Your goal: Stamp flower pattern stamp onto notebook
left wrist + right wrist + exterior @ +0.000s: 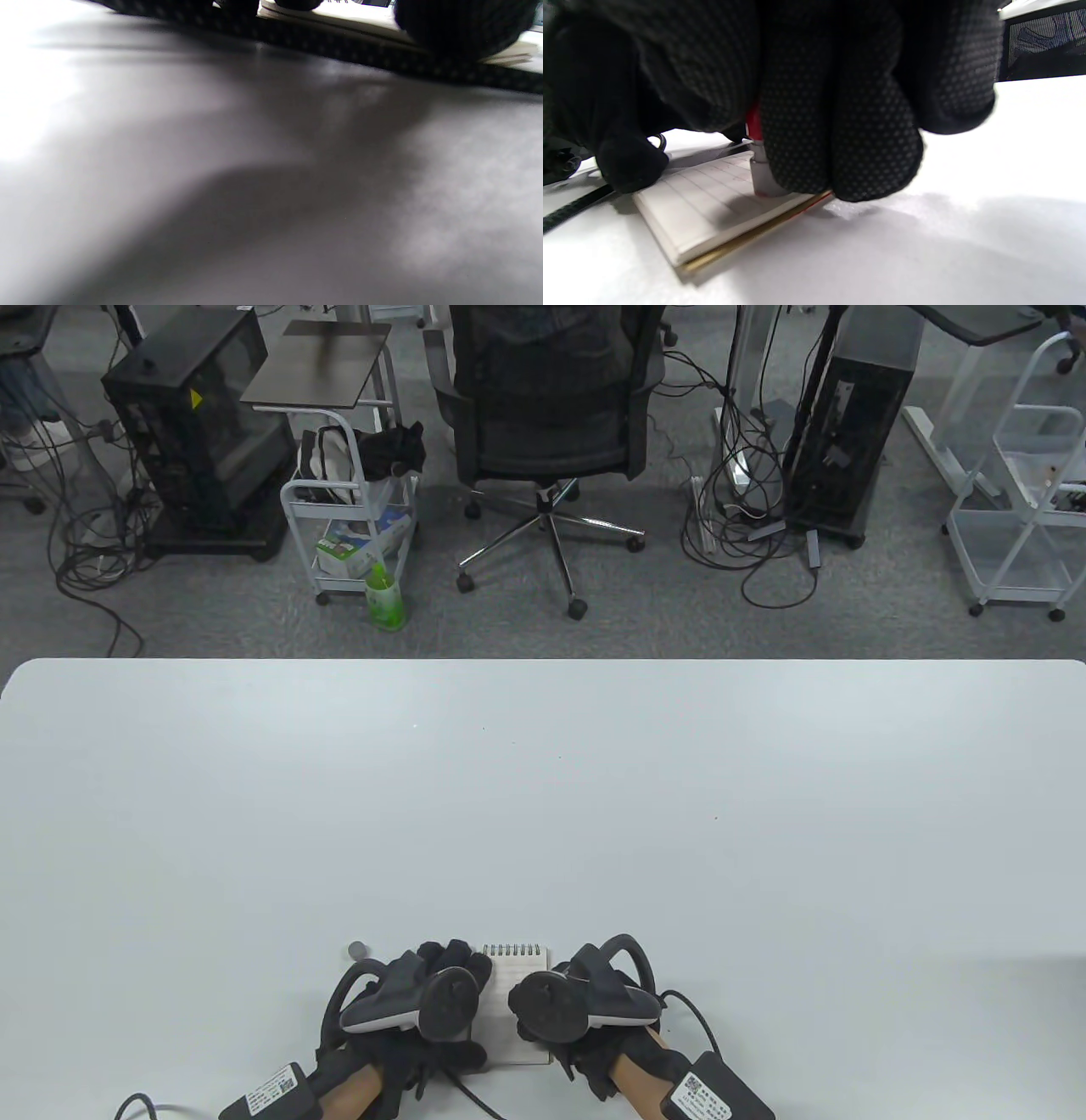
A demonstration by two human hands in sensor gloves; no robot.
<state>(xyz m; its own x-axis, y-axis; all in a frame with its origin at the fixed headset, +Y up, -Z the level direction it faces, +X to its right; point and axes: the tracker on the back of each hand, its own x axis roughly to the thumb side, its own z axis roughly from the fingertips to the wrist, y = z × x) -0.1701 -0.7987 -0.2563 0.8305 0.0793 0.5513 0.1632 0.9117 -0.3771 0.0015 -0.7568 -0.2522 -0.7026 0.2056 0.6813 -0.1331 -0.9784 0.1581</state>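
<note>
- While both hands work at its near edge, the white table (543, 814) carries the notebook (509, 993).
- The notebook lies open between the hands.
- The left hand (428, 1005) rests on its left side, fingers flat.
- The right hand (835, 127) grips the stamp (760, 178), which touches the lined page.
- A small grey cap (358, 951) lies just beside the left hand.

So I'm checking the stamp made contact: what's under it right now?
The stamp, gripped by the right hand, stands base-down on the notebook and its lined page. Any print beneath it is covered. The left hand rests on the notebook.
</note>
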